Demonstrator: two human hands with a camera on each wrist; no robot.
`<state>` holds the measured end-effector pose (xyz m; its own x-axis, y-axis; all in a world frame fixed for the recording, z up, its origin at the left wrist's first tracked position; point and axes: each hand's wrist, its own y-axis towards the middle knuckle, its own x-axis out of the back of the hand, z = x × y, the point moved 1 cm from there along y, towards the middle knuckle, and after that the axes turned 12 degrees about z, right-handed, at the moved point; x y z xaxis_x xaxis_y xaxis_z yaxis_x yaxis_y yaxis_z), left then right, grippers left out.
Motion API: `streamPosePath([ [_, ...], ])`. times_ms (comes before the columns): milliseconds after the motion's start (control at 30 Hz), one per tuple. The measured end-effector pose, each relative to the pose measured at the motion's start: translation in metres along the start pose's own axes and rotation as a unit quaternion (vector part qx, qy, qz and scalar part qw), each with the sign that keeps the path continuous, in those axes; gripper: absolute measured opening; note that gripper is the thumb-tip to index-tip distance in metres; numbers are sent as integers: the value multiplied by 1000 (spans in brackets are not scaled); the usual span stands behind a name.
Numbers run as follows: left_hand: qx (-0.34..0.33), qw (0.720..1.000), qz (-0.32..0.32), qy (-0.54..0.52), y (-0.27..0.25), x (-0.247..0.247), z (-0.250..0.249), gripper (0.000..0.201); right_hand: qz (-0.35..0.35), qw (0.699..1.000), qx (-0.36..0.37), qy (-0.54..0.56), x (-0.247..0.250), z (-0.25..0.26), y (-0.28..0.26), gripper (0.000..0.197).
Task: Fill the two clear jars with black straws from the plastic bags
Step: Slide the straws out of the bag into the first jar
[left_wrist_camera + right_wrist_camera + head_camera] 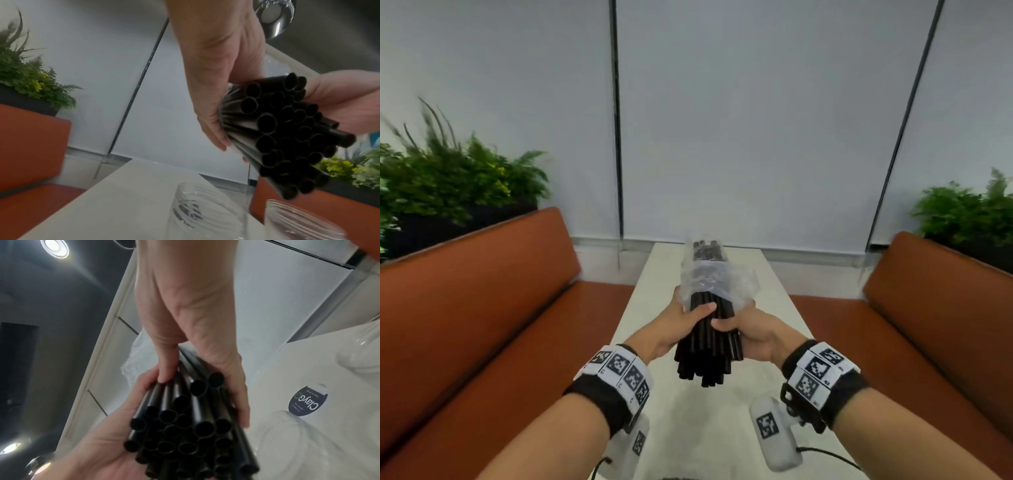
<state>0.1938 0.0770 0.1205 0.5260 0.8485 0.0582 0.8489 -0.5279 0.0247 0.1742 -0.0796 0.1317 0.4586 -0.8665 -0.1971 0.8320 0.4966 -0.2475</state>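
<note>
Narrow white counter [774, 274] between orange benches [482, 291]. Both hands, left [674, 329] and right [753, 334], grip round black straws [705, 349], crinkled clear bag [712, 274] half off.

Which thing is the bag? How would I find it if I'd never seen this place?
Look at the long white table between the two orange benches. Above it, the left hand and right hand hold a bundle of black straws. The bag is the crinkly clear plastic covering the bundle's far end.

Black wristbands [599, 404] with white marker tiles [619, 368]
</note>
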Motion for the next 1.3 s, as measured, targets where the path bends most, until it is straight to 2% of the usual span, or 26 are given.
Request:
streamPosePath([
  [133, -113, 988, -59, 84, 39, 30, 8, 61, 12, 993, 118, -20, 19, 9, 54, 70],
  [267, -135, 984, -98, 63, 63, 42, 32, 72, 2, 980, 194, -35, 31, -2, 80, 66],
  [367, -135, 983, -117, 37, 71, 42, 54, 76, -18, 974, 225, -2, 38, -24, 93, 72],
  [567, -111, 988, -111, 15, 70, 34, 83, 82, -57, 972, 225, 31, 44, -59, 97, 76],
  [667, -88, 992, -87, 21, 68, 35, 86, 58, -52, 974, 222, -8, 43, -57, 94, 76],
  [733, -79, 994, -62, 46, 68, 36, 89, 51, -43, 972, 229, -24, 42, -56, 90, 70],
  [833, -70, 993, -69, 62, 62, 34, 96, 65, -18, 970, 243, -19, 42, -62, 88, 50],
  [867, -69, 993, -72, 61, 61, 33, 98, 72, -17, 970, 242, -18, 43, -63, 87, 48],
  [933, -70, 993, -79, 54, 57, 35, 99, 84, -15, 970, 244, -16, 42, -64, 87, 62],
  [1000, -64, 994, -74, 54, 53, 37, 95, 85, -20, 970, 242, -7, 38, -65, 87, 71],
  [1100, -42, 995, -36, 78, 47, 35, 84, 49, -56, 973, 219, -46, 30, -63, 84, 55],
  [1133, -37, 996, -22, 75, 45, 34, 81, 46, -50, 973, 212, -77, 27, -60, 81, 55],
  [1233, -4, 998, -1, 58, 38, 39, 83, 53, -13, 972, 166, -164, 27, -49, 65, 70],
  [1300, 6, 998, 13, 64, 31, 39, 80, 50, 6, 975, 117, -188, 36, -46, 53, 92],
])
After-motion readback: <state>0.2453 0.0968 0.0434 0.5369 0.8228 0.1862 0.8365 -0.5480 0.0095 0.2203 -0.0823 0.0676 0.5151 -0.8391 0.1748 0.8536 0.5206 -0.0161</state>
